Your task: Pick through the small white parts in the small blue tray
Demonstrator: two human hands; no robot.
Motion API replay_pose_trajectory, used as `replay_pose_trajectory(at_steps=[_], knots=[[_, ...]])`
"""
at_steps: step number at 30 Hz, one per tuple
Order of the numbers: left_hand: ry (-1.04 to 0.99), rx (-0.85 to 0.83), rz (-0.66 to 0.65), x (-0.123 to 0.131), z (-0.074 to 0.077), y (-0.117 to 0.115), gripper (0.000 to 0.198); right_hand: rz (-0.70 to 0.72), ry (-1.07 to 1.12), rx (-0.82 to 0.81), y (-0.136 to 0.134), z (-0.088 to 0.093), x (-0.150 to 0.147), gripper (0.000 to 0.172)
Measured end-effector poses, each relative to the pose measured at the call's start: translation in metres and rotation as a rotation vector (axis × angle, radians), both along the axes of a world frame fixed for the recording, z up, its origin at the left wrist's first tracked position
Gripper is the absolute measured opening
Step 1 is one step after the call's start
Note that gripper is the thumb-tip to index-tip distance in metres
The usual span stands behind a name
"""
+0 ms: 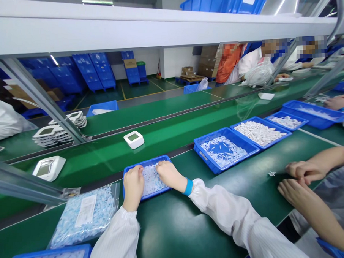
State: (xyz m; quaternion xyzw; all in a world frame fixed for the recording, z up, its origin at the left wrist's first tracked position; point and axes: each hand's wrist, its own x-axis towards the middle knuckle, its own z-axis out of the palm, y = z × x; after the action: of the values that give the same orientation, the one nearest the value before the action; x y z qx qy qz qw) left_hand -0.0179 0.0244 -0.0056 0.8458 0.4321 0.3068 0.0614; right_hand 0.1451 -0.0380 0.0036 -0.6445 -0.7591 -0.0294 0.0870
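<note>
A shallow blue tray [156, 195] on the green worktop holds many small translucent pieces. My left hand [133, 184] is over the tray's left side, its fingers closed and pointing inward; what they hold, if anything, is too small to name. Over the right part of the same tray is my right hand [169, 174], fingers bent together at the pieces, with a blue band at the wrist. Its fingertips also hide whatever they may grip. Left of the tray lies a clear bag [104, 208] full of light-blue pieces with a white label.
More blue trays [212, 166] of small white parts stand to the right. White devices [134, 139] rest on the green conveyor [166, 127] behind. A co-worker's hands [299, 176] are at the right. A metal shelf [156, 29] spans overhead, and another tray [87, 252] is bottom left.
</note>
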Motion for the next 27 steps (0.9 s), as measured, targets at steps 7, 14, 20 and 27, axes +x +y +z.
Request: replay_pose_trajectory(at_steps=[7, 14, 20, 27], knots=[[-0.085, -0.055, 0.043, 0.002, -0.001, -0.001, 0.029, 0.003, -0.002, -0.002, 0.001, 0.000, 0.000, 0.019], [-0.221, -0.104, -0.005, 0.004, 0.001, -0.001, 0.026, 0.000, 0.023, 0.011, 0.000, -0.001, 0.000, 0.021], [-0.214, 0.020, -0.164, 0.006, 0.001, -0.001, 0.023, 0.031, 0.295, 0.107, 0.002, -0.001, 0.003, 0.029], [-0.268, 0.042, -0.179, 0.004, -0.002, 0.001, 0.022, -0.020, 1.334, 0.004, 0.016, -0.009, -0.006, 0.020]])
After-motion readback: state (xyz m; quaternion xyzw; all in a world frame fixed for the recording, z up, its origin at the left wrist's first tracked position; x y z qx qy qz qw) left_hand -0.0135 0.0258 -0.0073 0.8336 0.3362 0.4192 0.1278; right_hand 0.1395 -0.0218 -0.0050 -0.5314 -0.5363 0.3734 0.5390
